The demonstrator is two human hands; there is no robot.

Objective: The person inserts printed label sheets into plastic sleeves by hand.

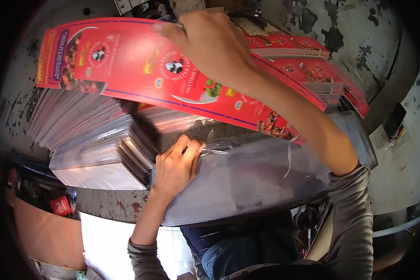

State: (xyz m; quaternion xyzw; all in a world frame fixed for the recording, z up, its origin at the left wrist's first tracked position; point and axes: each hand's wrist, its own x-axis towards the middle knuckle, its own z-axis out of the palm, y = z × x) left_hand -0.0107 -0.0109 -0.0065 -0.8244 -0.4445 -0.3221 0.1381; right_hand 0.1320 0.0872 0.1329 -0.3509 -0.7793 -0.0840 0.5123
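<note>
- Red glossy card makes up the long printed sheet, which in the head view hangs slantwise above the tabletop, its right part passing behind the right forearm.
- The right hand has its grip clamped on the sheet's upper edge, thumb over the printed face. With one hold near the middle and both ends free, the sheet could sag or crease.
- The left hand curls its fingers together at the edge of the clear plastic, and its grip looks closed on it; how many layers it has cannot be told. Slippery film clinging together could bring up more than one layer, and the wrinkles beside the fingers could spread if pulled hard.
- Plastic-faced bundles stand just left of that hand; a bump from the sheet's low edge or the wrist could topple them.
- More red sheets lie stacked beyond the right forearm, where an elbow might knock them askew.
</note>
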